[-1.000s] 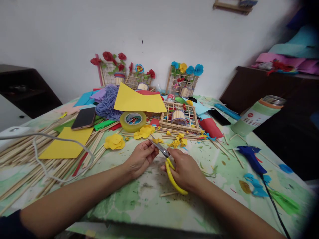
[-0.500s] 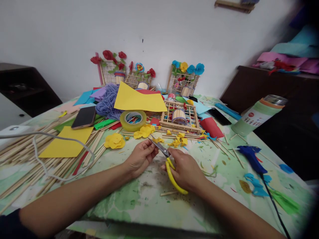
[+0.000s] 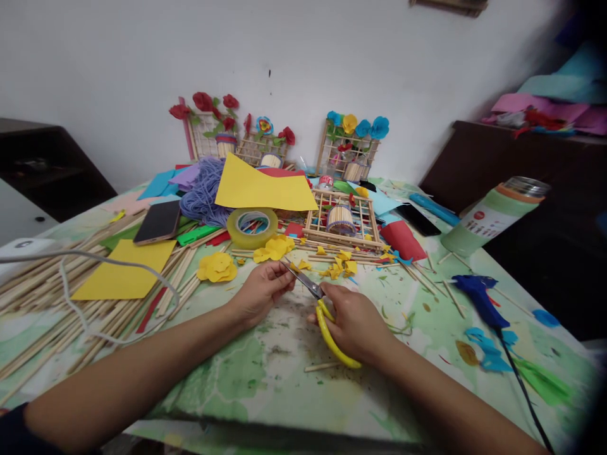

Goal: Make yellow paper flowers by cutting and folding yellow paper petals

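Note:
Yellow-handled scissors point(image 3: 332, 340) are gripped in my right hand point(image 3: 363, 322), their nearly closed blades pointing away and to the left. My left hand point(image 3: 263, 292) is closed in a pinch beside the blade tips; whatever is between its fingertips is too small or hidden to make out. A bit of yellow shows along the blades. Just beyond the hands lie two yellow paper flowers, one at the left point(image 3: 217, 268) and another point(image 3: 274, 248) by the tape roll point(image 3: 252, 229). Yellow paper scraps point(image 3: 337, 268) are scattered past the scissors.
Wooden sticks point(image 3: 107, 322) and a white cable point(image 3: 128, 260) spread over the left side, near a phone point(image 3: 157, 222). A stick lattice point(image 3: 344, 221) lies at the centre back. At right are a blue glue gun point(image 3: 478, 300) and a green bottle point(image 3: 493, 215).
My left hand has shifted slightly left of the blades. The scissors blades look a little more closed. Otherwise the view has only tilted slightly.

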Demonstrator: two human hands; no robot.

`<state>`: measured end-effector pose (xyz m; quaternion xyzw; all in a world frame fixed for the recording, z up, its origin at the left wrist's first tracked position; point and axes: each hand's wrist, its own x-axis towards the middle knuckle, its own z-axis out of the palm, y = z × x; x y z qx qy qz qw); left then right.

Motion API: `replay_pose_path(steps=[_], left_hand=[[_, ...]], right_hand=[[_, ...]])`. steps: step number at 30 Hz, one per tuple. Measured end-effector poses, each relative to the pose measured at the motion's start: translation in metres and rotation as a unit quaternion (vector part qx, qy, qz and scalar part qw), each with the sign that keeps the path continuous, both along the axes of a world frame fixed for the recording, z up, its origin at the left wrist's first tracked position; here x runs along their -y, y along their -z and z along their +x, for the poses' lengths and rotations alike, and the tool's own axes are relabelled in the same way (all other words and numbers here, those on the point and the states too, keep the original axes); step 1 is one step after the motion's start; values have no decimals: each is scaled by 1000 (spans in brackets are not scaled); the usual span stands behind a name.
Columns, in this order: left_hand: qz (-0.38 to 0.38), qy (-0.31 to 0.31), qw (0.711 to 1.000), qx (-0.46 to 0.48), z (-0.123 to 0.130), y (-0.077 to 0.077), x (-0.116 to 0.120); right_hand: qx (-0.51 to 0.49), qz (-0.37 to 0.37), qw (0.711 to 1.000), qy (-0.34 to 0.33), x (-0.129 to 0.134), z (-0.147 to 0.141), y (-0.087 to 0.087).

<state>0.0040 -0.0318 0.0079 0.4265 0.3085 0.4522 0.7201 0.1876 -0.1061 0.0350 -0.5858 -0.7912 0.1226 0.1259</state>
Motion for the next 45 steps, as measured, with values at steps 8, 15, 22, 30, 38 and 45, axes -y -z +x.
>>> replay_pose_path(steps=[8,15,22,30,38,45], left_hand=[[7,15,999,-34,-4,-5,-3],[26,42,996,-72,-9,-1,-10],[19,67,986,-149,-16,1,-17],[16,90,981,-171,-19,-3,-20],[-93,-2,995,38,-9,-5,-11],[-128,-26,988,86,-3,-9,-1]], right_hand=[[13,-10,1000,-7,0,0,-2],[37,-16,999,-9,0,1,-3],[68,-14,997,-19,-2,3,-2],[72,-15,997,-6,-4,7,-2],[34,23,999,34,-6,9,-1],[48,41,998,16,-2,3,3]])
